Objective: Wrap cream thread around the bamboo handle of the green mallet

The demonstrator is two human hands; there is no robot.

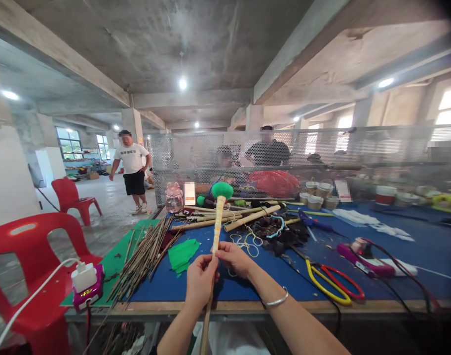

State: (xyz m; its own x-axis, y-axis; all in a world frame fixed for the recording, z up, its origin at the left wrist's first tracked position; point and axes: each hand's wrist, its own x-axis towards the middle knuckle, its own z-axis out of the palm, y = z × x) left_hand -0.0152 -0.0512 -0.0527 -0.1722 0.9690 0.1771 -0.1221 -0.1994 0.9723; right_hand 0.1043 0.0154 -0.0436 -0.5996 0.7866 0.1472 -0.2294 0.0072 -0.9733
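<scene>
Upright over the table's front edge stands a long thin stick [217, 224] with a rounded green head [222, 190] on top and a cream and yellow wrapping along its upper part. My left hand [200, 278] is closed round the stick just below the wrapping. Thumb and fingers of my right hand [235, 257] pinch it at the lower end of the wrapping; a bracelet [278, 297] circles that wrist. Left of my hands lies a green cloth piece [183, 255], beside a heap of thin brown sticks [144, 259]. Loose pale cord [247, 242] curls behind my right hand.
Scissors [332, 283] with yellow and red handles lie right, near a purple power strip [366, 262]. Bamboo tubes [252, 218] and a glue gun [314, 223] lie farther back, before a mesh partition [203, 158]. Red chairs [36, 261] stand left; a person [132, 165] is beyond.
</scene>
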